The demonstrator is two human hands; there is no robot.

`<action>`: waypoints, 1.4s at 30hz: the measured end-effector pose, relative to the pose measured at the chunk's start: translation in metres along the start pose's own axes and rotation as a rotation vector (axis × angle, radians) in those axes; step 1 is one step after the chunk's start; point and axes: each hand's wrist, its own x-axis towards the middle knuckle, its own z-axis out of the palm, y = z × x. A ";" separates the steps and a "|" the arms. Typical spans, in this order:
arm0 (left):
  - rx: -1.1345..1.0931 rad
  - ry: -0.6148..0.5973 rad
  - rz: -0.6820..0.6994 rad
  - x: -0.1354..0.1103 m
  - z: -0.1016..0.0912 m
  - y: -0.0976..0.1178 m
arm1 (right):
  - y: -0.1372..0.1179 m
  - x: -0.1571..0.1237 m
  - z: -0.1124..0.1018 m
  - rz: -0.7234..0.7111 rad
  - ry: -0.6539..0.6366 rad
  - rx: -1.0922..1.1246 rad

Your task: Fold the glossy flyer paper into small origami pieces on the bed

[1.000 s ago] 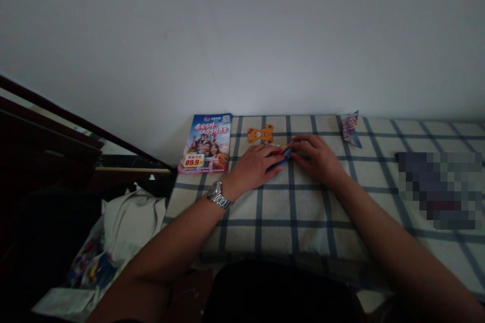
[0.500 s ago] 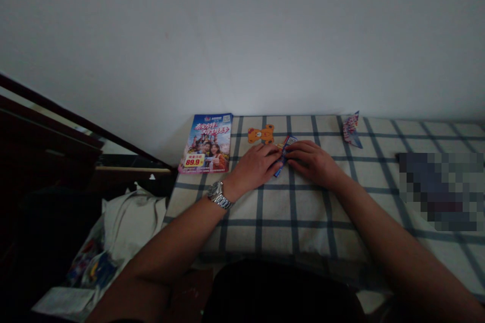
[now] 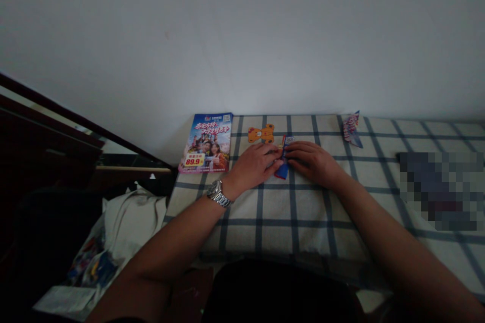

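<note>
A small folded strip of printed paper point(image 3: 283, 169), blue and red, lies on the checked cloth point(image 3: 303, 207) between my two hands. My left hand point(image 3: 254, 164), with a metal watch point(image 3: 217, 193) on its wrist, presses its fingertips on the left side of the paper. From the right, my right hand point(image 3: 311, 161) pins the paper with its fingers bunched together. Both hands rest flat on the cloth and cover most of the paper.
A colourful leaflet point(image 3: 206, 142) lies at the cloth's far left corner. An orange bear cut-out point(image 3: 261, 134) sits just beyond my left hand. A folded paper shape point(image 3: 350, 128) stands by the wall. A blurred patch point(image 3: 439, 189) is at right. Bags and clutter point(image 3: 113, 242) lie on the floor at left.
The folded paper has turned from lying slanted under my fingers to standing nearly straight, with more of its lower blue end showing. Both hands have shifted slightly towards me.
</note>
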 end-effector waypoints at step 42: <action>0.074 0.009 -0.036 -0.004 0.005 0.001 | 0.001 -0.010 -0.003 -0.018 -0.140 -0.028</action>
